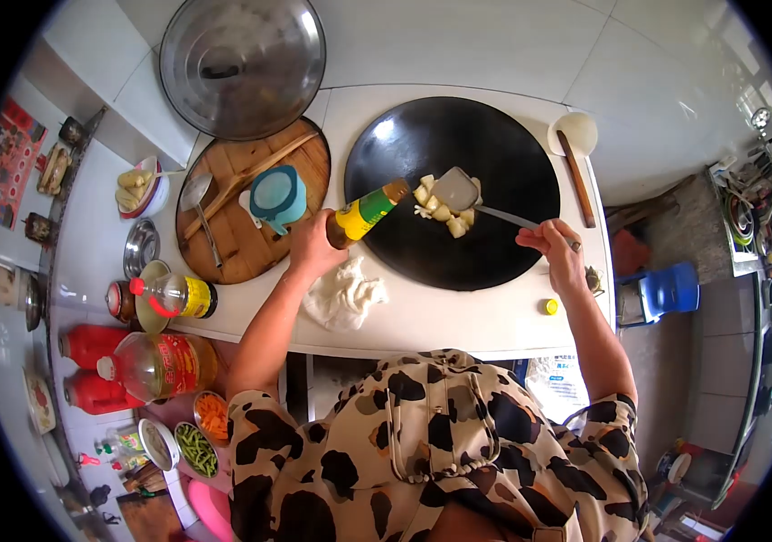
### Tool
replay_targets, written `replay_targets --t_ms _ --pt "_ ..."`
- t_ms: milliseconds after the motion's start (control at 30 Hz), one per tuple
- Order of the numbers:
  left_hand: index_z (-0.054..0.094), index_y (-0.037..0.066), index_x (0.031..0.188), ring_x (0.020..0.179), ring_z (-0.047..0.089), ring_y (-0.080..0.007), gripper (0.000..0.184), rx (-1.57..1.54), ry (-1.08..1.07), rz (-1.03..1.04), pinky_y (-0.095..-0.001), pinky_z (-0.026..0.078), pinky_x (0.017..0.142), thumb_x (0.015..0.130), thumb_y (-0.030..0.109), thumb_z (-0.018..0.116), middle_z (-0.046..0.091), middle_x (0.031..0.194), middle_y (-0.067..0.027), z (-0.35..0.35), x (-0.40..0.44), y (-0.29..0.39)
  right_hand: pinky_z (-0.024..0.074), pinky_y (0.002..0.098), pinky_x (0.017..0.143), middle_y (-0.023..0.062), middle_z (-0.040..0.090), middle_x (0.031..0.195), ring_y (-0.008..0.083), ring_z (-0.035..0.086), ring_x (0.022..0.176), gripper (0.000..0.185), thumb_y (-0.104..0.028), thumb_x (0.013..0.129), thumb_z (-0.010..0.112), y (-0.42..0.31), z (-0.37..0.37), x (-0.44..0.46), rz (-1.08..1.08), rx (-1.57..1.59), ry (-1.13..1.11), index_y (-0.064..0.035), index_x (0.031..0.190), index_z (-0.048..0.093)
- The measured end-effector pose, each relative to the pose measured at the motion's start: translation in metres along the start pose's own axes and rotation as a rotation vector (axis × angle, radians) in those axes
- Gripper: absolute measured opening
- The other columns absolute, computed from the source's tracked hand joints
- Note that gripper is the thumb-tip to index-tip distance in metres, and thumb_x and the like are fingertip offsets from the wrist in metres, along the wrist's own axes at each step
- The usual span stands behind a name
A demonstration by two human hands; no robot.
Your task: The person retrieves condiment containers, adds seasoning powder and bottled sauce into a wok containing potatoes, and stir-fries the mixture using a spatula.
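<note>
My left hand (315, 248) is closed around a dark bottle (363, 217) with a yellow and green label. The bottle is tilted, its neck over the left part of the black wok (395, 172). In the wok lie pale chunks of food (441, 213), potato-like in look. My right hand (556, 253) grips the handle of a metal spatula (456, 190), whose blade rests over the chunks. A small yellow cap (550, 307) lies on the counter below my right hand. Beside my left wrist is a crumpled white cloth (346, 294).
On a round wooden board (241, 257) sit a ladle (198, 194), a wooden stick and a teal container (277, 199). A large lid (243, 68) leans behind it. Oil bottles (169, 366) and bowls with carrots (212, 417) and green pieces (196, 450) stand left. A wooden-handled scoop (575, 172) lies right.
</note>
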State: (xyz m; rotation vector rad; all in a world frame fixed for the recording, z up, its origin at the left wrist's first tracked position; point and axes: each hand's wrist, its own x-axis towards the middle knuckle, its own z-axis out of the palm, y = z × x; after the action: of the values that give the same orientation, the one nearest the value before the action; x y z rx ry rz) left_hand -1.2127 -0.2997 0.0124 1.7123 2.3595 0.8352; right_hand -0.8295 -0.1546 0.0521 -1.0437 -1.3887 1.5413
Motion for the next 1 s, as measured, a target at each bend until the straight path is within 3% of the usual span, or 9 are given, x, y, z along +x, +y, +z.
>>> replay_targets --t_ms 33,267,300,367,433,533,667,800,1000 --pt "0.054 0.01 0.115 0.099 0.061 -0.0367 0.058 0.024 -0.122 -0.073 -0.0454 0.049 0.083 0.063 0.02 0.076 0.065 0.102 -0.0168 0.003 0.005 0.001 0.0517 0.0375 0.089 0.016 0.066 0.087 0.0268 0.07 0.086 0.028 -0.023 0.095 0.049 -0.002 -0.002 -0.003 -0.003 -0.005 -0.017 0.0011 0.085 0.059" --pt "0.053 0.008 0.11 0.093 0.059 -0.0363 0.052 0.271 -0.128 0.014 -0.0445 0.048 0.082 0.062 0.015 0.074 0.064 0.095 -0.0148 0.041 0.02 -0.003 0.0524 0.0364 0.086 0.0134 0.066 0.09 0.0244 0.069 0.088 0.026 -0.02 0.098 0.051 0.011 -0.012 -0.007 0.012 -0.085 -0.066 0.0018 0.086 0.058" --pt "0.053 0.009 0.111 0.093 0.059 -0.0369 0.053 0.308 -0.123 0.029 -0.045 0.047 0.082 0.062 0.016 0.074 0.064 0.096 -0.0154 0.044 0.023 -0.004 0.0523 0.0363 0.086 0.0147 0.065 0.089 0.0277 0.068 0.088 0.015 -0.011 0.096 0.053 0.019 -0.014 -0.006 -0.031 -0.11 -0.082 0.0012 0.088 0.058" --pt "0.053 0.009 0.113 0.094 0.059 -0.0373 0.055 0.359 -0.131 0.047 -0.0446 0.047 0.084 0.063 0.016 0.073 0.065 0.097 -0.0159 0.048 0.026 -0.004 0.0523 0.0369 0.086 0.0171 0.064 0.087 0.032 0.066 0.087 0.007 -0.004 0.091 0.053 0.023 -0.025 -0.005 -0.218 -0.543 -0.212 -0.0003 0.089 0.058" --pt "0.053 0.007 0.111 0.095 0.059 -0.0355 0.054 0.399 -0.149 0.05 -0.043 0.048 0.084 0.062 0.015 0.073 0.064 0.098 -0.0155 0.049 0.031 0.002 0.0501 0.041 0.092 0.0208 0.062 0.09 0.0388 0.061 0.089 0.01 0.003 0.083 0.057 0.034 -0.036 -0.006 -0.417 -0.789 -0.402 -0.0029 0.091 0.059" --pt "0.053 0.007 0.109 0.097 0.06 -0.0342 0.05 0.478 -0.198 0.046 -0.0419 0.049 0.085 0.063 0.012 0.072 0.064 0.099 -0.0146 0.049 0.039 0.013 0.0461 0.0449 0.099 0.0193 0.06 0.095 0.037 0.061 0.092 0.01 0.001 0.081 0.06 0.057 -0.062 -0.009 -0.639 -1.102 -0.604 -0.0031 0.09 0.059" --pt "0.053 0.01 0.107 0.097 0.06 -0.0334 0.046 0.57 -0.268 0.044 -0.0444 0.048 0.084 0.064 0.01 0.07 0.064 0.098 -0.0129 0.055 0.054 0.022 0.0422 0.0488 0.104 0.0186 0.059 0.099 0.0344 0.061 0.097 0.013 0.0 0.078 0.061 0.073 -0.087 -0.021 -0.729 -1.204 -0.758 -0.005 0.09 0.059" --pt "0.054 0.011 0.106 0.101 0.059 -0.0311 0.046 0.663 -0.31 0.106 -0.0445 0.045 0.086 0.064 0.011 0.074 0.063 0.1 -0.0112 0.062 0.07 0.034 0.041 0.0526 0.103 0.0178 0.058 0.106 0.0325 0.059 0.105 0.01 -0.009 0.082 0.062 0.092 -0.092 -0.045 -0.678 -1.201 -0.712 -0.0071 0.091 0.06" --pt "0.054 0.012 0.108 0.103 0.058 -0.0309 0.051 0.813 -0.381 0.18 -0.0425 0.046 0.088 0.063 0.012 0.077 0.062 0.101 -0.0108 0.07 0.093 0.053 0.0334 0.0523 0.11 0.0235 0.039 0.144 0.0422 0.042 0.131 0.01 -0.015 0.085 0.06 0.116 -0.091 -0.093 -0.43 -1.199 -0.674 -0.0063 0.091 0.058"
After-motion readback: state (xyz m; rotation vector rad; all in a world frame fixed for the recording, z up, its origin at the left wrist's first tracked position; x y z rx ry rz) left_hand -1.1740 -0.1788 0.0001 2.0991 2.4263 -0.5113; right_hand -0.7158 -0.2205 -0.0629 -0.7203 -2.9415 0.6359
